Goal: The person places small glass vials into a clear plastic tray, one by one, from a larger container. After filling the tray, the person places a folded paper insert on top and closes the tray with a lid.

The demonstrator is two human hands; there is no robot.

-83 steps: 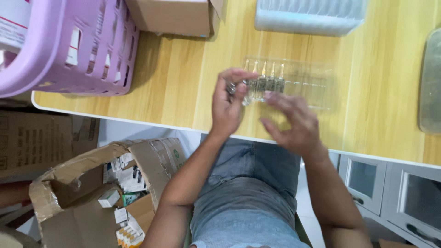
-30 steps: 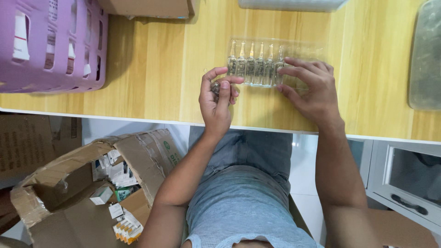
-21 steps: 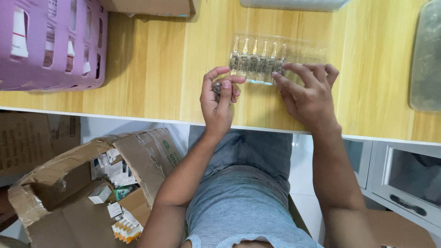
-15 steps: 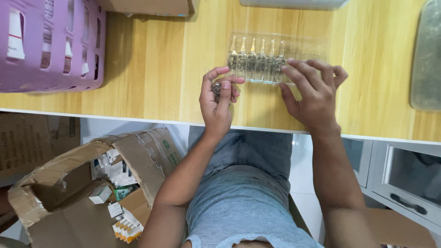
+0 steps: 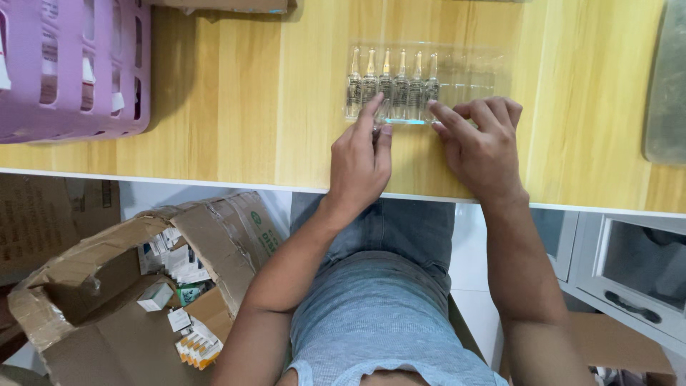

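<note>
Bare fingers of the left hand (image 5: 359,166) are extended, the index tip resting on the glass ampoules (image 5: 391,91) seated in a clear plastic tray (image 5: 464,75); whether it pinches one, I cannot tell. Beside it, the right hand (image 5: 482,146) lies spread, fingertips pressing the tray's near rim at the last filled slot. Six ampoules fill the tray's left end; the right slots look bare. It sits near the front edge of the wooden tabletop (image 5: 250,107). A lilac basket (image 5: 68,68) occupies the far left corner. An open cardboard box (image 5: 143,286) of small packets stands on the floor below.
</note>
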